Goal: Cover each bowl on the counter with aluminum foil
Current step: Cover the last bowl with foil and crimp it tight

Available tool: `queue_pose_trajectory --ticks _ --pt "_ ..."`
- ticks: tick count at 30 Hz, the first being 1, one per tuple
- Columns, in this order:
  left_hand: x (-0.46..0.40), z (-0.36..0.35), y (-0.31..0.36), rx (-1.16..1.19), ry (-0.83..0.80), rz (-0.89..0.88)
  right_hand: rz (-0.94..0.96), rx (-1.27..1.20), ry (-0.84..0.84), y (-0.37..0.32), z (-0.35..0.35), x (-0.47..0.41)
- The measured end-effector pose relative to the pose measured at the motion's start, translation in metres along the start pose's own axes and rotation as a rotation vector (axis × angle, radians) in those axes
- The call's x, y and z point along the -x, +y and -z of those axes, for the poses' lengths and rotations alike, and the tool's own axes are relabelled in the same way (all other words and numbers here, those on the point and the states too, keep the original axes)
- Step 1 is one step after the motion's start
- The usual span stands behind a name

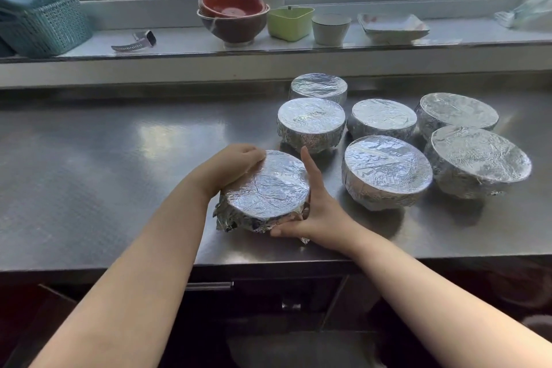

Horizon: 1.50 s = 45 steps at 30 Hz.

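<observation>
The left half of the counter (89,164) lies bare from the front edge to the back wall, open to a hand. On the right, six wrapped bowls (385,170) crowd together with only narrow gaps between them. A seventh bowl (265,188) sits near the front edge, both hands against its sides. The sill (185,39) behind carries a basket (44,27), a watch (134,42) and dishes (236,18).

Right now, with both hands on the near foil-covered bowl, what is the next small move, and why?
Probably press the loose foil flap at the lower left down against the near bowl. The top looks smooth, but that edge juts out crumpled; the left hand is nearest, while the right hand steadies.
</observation>
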<state>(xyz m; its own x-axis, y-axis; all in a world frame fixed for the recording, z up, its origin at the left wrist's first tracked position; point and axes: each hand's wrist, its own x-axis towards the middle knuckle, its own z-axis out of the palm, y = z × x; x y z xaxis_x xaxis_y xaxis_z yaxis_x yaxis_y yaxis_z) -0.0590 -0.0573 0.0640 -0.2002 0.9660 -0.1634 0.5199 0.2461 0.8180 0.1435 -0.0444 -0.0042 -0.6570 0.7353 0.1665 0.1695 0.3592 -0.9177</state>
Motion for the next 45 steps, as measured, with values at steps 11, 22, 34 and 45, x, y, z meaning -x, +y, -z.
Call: queue_pose_trajectory --ticks 11,22,34,45 --pt "0.053 -0.016 0.007 -0.539 0.204 -0.329 -0.028 -0.037 -0.052 -0.005 0.000 0.001" --pt "0.042 -0.020 -0.012 -0.699 0.172 -0.289 -0.062 -0.030 0.079 -0.037 0.007 0.002" --pt "0.047 -0.024 -0.018 -0.472 0.260 -0.279 -0.020 0.538 0.021 -0.048 0.003 -0.022" --pt "0.050 -0.023 -0.014 -0.521 0.270 -0.291 -0.052 0.206 0.233 -0.055 0.000 -0.034"
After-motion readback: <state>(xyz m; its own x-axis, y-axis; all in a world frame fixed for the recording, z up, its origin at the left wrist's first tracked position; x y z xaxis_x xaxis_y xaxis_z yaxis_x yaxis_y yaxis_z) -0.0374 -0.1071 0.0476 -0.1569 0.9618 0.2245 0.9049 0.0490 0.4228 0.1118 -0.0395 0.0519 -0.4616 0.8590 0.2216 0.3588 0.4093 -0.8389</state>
